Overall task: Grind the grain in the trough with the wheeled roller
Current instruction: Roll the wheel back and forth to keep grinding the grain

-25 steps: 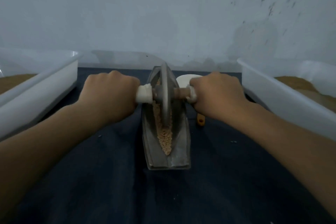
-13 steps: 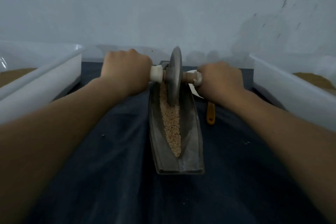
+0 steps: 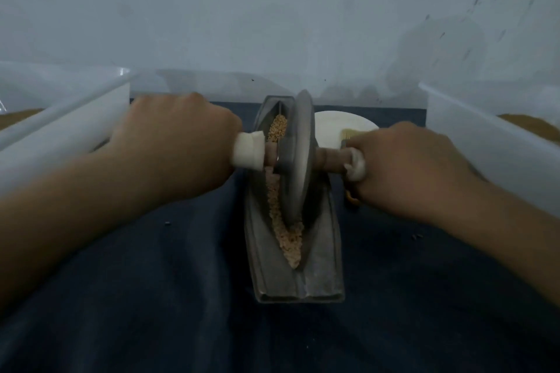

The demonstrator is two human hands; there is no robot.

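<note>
A grey metal trough (image 3: 321, 275) lies lengthwise on the dark cloth, holding a strip of pale grain (image 3: 291, 239). The wheeled roller (image 3: 298, 157), a grey disc on a wooden axle with white-wrapped handles, stands upright in the trough's middle. My left hand (image 3: 172, 142) grips the left handle. My right hand (image 3: 406, 166) grips the right handle. Whole grain shows beyond the wheel; crushed grain lies at the near end.
White plastic tubs with brown contents flank the trough: one tub (image 3: 60, 124) at left, another tub (image 3: 491, 142) at right. A white plate (image 3: 339, 124) and a small brush (image 3: 351, 133) sit behind my right hand. A pale wall closes the far side.
Both hands pulled the roller back from the far end of the trough toward the middle, after pushing it outward a moment earlier. The grain strip is now partly covered by the wheel.
</note>
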